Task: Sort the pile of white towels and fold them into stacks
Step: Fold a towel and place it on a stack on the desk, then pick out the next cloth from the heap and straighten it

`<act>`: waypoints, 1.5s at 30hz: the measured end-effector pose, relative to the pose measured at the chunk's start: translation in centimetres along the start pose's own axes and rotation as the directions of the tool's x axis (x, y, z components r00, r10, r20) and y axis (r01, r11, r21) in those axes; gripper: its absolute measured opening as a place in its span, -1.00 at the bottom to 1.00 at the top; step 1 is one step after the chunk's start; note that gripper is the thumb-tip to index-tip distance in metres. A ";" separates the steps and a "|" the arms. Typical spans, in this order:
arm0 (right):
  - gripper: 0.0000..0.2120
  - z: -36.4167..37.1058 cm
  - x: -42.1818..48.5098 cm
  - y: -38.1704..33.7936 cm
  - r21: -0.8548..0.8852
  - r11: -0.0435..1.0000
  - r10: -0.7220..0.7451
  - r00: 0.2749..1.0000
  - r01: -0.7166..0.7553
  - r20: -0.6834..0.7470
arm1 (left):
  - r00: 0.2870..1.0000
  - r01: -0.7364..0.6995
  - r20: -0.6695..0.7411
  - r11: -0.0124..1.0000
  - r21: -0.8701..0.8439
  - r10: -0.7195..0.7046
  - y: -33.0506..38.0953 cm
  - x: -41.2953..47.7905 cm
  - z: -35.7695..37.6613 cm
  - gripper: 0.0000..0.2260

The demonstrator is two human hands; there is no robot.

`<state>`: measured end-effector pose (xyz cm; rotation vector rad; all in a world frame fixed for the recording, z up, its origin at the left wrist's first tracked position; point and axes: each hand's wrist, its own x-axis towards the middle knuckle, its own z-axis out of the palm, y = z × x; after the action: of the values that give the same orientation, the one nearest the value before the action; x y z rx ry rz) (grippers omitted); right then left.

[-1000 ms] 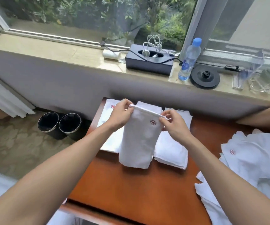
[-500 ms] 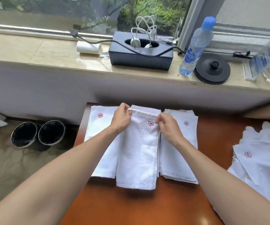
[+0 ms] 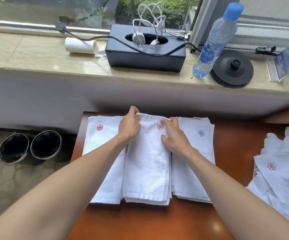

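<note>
Three stacks of folded white towels lie side by side on the brown table [image 3: 154, 222]. The middle stack's top towel [image 3: 147, 163] has a red flower mark and lies flat. My left hand [image 3: 129, 126] pinches its far left corner. My right hand [image 3: 172, 135] rests on its right far edge, fingers spread and pressing down. The left stack [image 3: 103, 148] carries a red mark, the right stack [image 3: 195, 153] a purple one. A loose pile of unfolded white towels [image 3: 286, 172] lies at the table's right side.
Behind the table runs a stone sill [image 3: 36, 56] with a black tissue box [image 3: 145, 51] holding cables, a rolled cloth [image 3: 80, 45], a water bottle [image 3: 213, 44] and a black kettle base [image 3: 232, 68]. Two dark bins [image 3: 29, 146] stand on the floor at left.
The folded towel I held up has come down onto the middle stack. My right hand has let go of its corner and now lies flat on it. The view has moved closer.
</note>
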<state>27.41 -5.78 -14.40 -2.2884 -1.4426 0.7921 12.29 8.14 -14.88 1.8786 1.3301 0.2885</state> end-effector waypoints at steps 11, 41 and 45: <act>-0.50 2.5 -2.4 0.7 0.151 0.988 0.046 0.992 -0.029 -0.114 | 0.989 -0.110 0.084 0.986 -0.127 0.122 -2.2 -5.2 1.5 -0.32; -0.49 8.0 -25.5 -0.4 0.081 0.978 0.191 0.981 -0.194 0.041 | 0.923 -0.374 0.296 0.757 0.535 0.247 -6.5 -26.5 1.9 -0.64; -0.51 7.5 -31.2 2.2 0.058 0.979 0.196 0.981 -0.196 0.013 | 0.918 -0.380 0.304 0.777 0.501 0.253 -4.4 -31.8 4.5 -0.56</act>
<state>13.97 -34.95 -12.80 -2.4102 -1.1917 0.8875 -1.54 -21.17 -13.00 2.5493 0.9932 -0.1647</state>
